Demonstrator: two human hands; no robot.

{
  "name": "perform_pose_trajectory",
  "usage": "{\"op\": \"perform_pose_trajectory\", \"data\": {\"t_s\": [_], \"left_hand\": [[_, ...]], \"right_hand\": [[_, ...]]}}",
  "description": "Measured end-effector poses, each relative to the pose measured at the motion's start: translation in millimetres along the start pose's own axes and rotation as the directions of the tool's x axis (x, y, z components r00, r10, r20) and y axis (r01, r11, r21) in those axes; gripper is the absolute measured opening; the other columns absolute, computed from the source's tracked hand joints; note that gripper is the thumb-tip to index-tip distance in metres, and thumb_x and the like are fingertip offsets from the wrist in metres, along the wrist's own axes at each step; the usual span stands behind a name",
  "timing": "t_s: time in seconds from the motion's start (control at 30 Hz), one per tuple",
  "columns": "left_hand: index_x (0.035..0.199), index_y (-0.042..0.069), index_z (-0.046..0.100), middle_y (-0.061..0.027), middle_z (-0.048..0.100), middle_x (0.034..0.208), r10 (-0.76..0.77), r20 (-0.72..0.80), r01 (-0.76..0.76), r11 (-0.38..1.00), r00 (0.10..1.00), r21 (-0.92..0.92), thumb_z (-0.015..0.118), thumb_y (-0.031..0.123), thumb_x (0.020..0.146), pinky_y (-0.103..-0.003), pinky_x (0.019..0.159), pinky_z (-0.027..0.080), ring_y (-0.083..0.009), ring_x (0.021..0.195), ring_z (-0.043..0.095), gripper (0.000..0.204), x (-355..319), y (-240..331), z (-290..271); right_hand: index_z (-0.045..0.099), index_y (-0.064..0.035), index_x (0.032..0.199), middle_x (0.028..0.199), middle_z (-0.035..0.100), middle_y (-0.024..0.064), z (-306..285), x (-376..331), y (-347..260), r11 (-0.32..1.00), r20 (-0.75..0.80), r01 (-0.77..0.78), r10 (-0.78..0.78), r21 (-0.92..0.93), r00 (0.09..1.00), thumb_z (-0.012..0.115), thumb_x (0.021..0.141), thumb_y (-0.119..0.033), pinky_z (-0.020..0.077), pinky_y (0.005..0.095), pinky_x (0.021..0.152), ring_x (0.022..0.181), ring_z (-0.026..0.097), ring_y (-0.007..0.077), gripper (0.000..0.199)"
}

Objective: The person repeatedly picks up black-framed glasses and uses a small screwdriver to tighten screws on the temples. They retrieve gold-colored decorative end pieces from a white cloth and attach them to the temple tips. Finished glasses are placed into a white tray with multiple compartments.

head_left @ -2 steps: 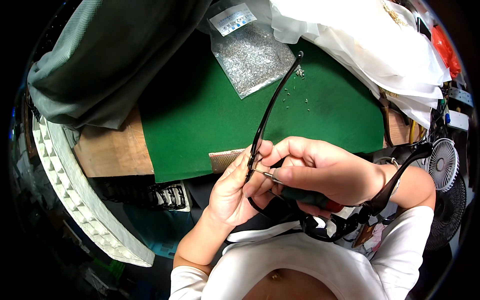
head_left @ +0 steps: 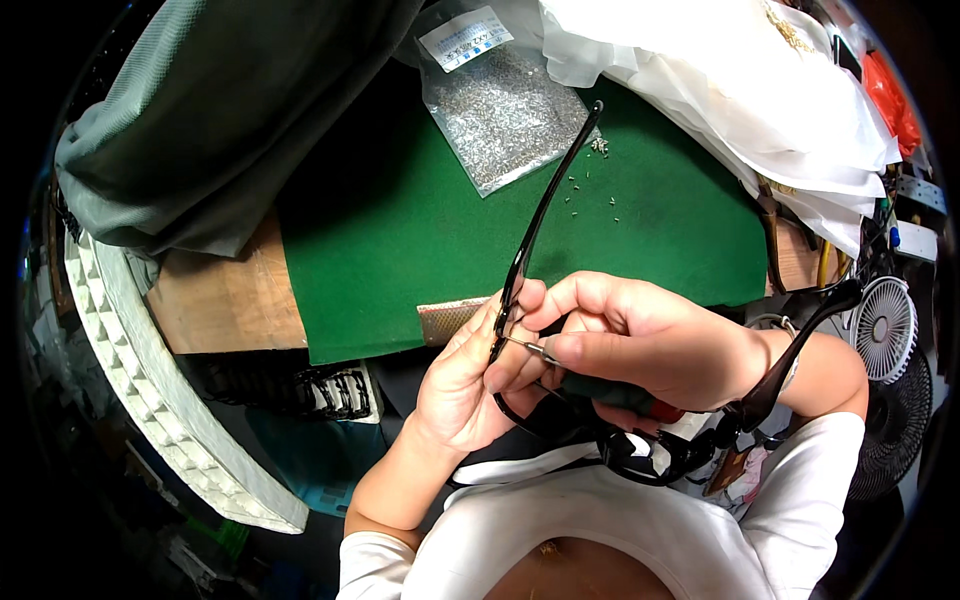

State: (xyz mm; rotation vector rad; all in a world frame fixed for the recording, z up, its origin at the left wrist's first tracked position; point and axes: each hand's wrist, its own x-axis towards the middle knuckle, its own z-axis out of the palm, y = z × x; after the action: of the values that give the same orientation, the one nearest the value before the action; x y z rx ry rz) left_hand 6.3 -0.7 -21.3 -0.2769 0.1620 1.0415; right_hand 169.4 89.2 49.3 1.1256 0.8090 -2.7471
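My left hand (head_left: 452, 398) is closed around a pair of black glasses (head_left: 541, 208) at one hinge, between thumb and fingers. One temple of the glasses points up across the green mat, while the other reaches right, over my right forearm. In my right hand (head_left: 655, 335) is a screwdriver (head_left: 612, 392) with a dark green and red handle, partly hidden by the fingers. Its thin metal shaft points left and its tip meets the hinge area in my left fingers. The screw itself is too small to make out.
On the green mat (head_left: 390, 270) lie a clear bag of tiny metal screws (head_left: 505, 120) and several loose screws (head_left: 599, 147). White wrapping (head_left: 690, 80) covers the far right, dark cloth (head_left: 230, 110) the far left. A small fan (head_left: 885, 328) stands right; several black frames (head_left: 335, 392) sit below the table edge.
The glasses have tilted very slightly, the raised temple's tip shifting a little left. Both hands keep almost the same place and grip.
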Motion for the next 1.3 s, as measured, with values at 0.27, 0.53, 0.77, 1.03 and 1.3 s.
{"op": "perform_pose_trajectory", "data": {"t_s": [0.27,0.53,0.77,1.03,1.3], "left_hand": [[0.115,0.002,0.045,0.0040,0.032,0.050,0.113,-0.163,-0.088,0.985,0.980,0.151,0.039,0.028,0.091,-0.024,0.056,0.032,-0.0099,0.056,0.030,0.036,-10,16,17],[0.116,-0.002,0.045,-0.0034,0.054,0.078,0.731,-0.243,-0.364,0.564,0.637,0.741,0.035,0.019,0.092,-0.025,0.066,0.040,-0.0105,0.067,0.045,0.034,-25,64,34],[0.093,0.003,0.058,-0.0068,0.058,0.073,0.303,0.448,0.010,-0.837,0.841,0.547,0.074,0.008,0.058,-0.031,0.065,0.043,-0.0207,0.064,0.053,0.039,8,3,45],[0.068,0.008,0.040,-0.0001,0.039,0.065,0.724,0.394,-0.416,-0.162,0.566,0.895,0.074,0.032,0.064,-0.022,0.053,0.031,-0.0090,0.057,0.037,0.043,-14,15,66],[0.071,0.007,0.040,-0.0006,0.039,0.061,0.789,0.310,-0.485,-0.017,0.531,0.874,0.066,0.031,0.069,-0.022,0.054,0.035,-0.0096,0.056,0.038,0.036,-33,22,62]], "right_hand": [[0.045,0.0001,0.108,0.066,0.051,0.0005,-18,-5,1,0.982,-0.042,0.028,-0.037,-0.186,0.998,0.043,0.089,-0.026,0.0393,0.0192,0.040,0.047,0.047,0.0062,0.032],[0.044,0.0010,0.101,0.096,0.050,0.0200,-45,-10,16,0.435,-0.115,0.189,-0.582,-0.880,0.805,0.048,0.085,-0.023,0.0411,0.0369,0.079,0.091,0.050,0.0327,0.029],[0.043,0.0013,0.094,0.088,0.052,0.0210,-46,-25,8,0.437,-0.113,0.200,-0.591,-0.877,0.799,0.048,0.081,-0.016,0.0431,0.0394,0.072,0.082,0.053,0.0348,0.022],[0.052,-0.0023,0.093,0.081,0.053,0.0176,-124,-57,-75,-0.004,-0.070,-0.368,-0.980,-0.930,0.188,0.066,0.069,-0.024,0.0451,0.0392,0.064,0.069,0.054,0.0330,0.036],[0.058,0.0001,0.074,0.070,0.059,0.0165,-142,-57,-96,0.140,-0.220,-0.243,-0.914,-0.960,0.341,0.062,0.070,-0.016,0.0448,0.0352,0.064,0.067,0.057,0.0301,0.017]]}}
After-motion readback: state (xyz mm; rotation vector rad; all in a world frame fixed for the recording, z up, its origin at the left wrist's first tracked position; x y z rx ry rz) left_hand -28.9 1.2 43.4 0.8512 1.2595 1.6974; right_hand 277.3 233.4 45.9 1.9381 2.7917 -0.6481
